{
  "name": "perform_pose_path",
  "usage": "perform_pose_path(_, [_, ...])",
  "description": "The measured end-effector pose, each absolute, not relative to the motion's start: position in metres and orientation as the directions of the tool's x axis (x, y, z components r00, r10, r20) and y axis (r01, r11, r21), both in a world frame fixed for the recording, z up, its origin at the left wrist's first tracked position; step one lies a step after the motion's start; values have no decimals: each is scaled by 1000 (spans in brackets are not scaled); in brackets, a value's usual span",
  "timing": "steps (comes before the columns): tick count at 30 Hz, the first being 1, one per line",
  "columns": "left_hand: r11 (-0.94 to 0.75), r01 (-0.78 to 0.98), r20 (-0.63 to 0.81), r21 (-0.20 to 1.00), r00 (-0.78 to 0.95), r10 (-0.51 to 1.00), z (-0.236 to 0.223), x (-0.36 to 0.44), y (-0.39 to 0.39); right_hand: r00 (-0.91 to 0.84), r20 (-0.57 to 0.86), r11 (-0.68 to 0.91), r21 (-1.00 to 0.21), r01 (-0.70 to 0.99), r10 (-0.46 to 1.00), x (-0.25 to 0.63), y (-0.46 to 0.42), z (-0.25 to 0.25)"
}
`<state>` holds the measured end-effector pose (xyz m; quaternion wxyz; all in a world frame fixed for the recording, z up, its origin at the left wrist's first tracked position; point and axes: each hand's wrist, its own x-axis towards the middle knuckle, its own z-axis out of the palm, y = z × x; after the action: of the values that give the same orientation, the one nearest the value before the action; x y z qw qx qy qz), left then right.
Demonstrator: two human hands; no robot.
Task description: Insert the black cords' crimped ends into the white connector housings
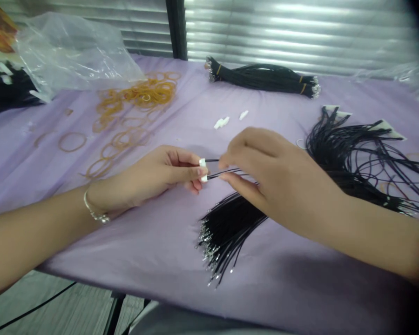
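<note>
Between the thumb and fingers of my left hand [171, 170] is a small white plastic connector [203, 170]. Thin black wires [212, 176] run from it to the right. My right hand [275, 172] has its thumb and forefinger close together at these wires, just right of the connector, and seems to pinch one; the fingertips partly hide them. Below my right hand lies a thick bundle of black wires [230, 218] with shiny metal ends fanned toward the lower left. Several loose white connectors [222, 123] lie beyond my hands.
Amber rubber bands [150, 95] lie heaped and scattered at the left, beside a clear plastic bag [77, 51]. A tied black wire bundle [261, 78] lies at the back. More black wires with white connectors [387, 129] spread at the right. A purple cloth [143, 260] covers the table.
</note>
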<state>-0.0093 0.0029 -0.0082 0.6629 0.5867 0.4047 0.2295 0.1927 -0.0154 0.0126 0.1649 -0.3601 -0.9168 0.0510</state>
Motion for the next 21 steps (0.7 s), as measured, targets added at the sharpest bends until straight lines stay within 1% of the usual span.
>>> perform_pose_path(1, [205, 166, -263, 965, 567, 780, -8, -10, 4, -723, 187, 746, -209, 632, 665, 194, -17, 13])
perform_pose_path(3, [190, 199, -272, 961, 576, 771, -8, -11, 4, -767, 28, 747, -251, 616, 641, 196, -18, 10])
perform_pose_path(4, [178, 219, -275, 959, 581, 766, -8, -11, 4, -778, -14, 747, -271, 607, 628, 197, -18, 8])
perform_pose_path(5, [166, 233, -274, 958, 584, 764, -7, -11, 4, -787, -25, 751, -281, 598, 617, 198, -18, 5])
perform_pose_path(7, [148, 243, -267, 959, 589, 763, -7, -11, 4, -814, -1, 782, -276, 559, 581, 200, -17, 0])
perform_pose_path(9, [143, 248, -266, 958, 586, 765, -8, -11, 4, -830, 35, 811, -241, 533, 556, 203, -18, -3])
perform_pose_path(11, [146, 257, -273, 955, 581, 767, -8, -11, 4, -823, 46, 815, -186, 550, 566, 204, -19, -3])
perform_pose_path(14, [145, 261, -275, 954, 583, 765, -9, -11, 5, -809, 2, 802, -136, 582, 588, 206, -20, -2])
perform_pose_path(18, [153, 259, -280, 954, 578, 766, -8, -12, 5, -815, -49, 791, -214, 573, 577, 206, -18, -1])
perform_pose_path(21, [177, 260, -300, 949, 581, 756, -7, -12, 4, -766, -48, 728, -278, 626, 640, 205, -17, 4])
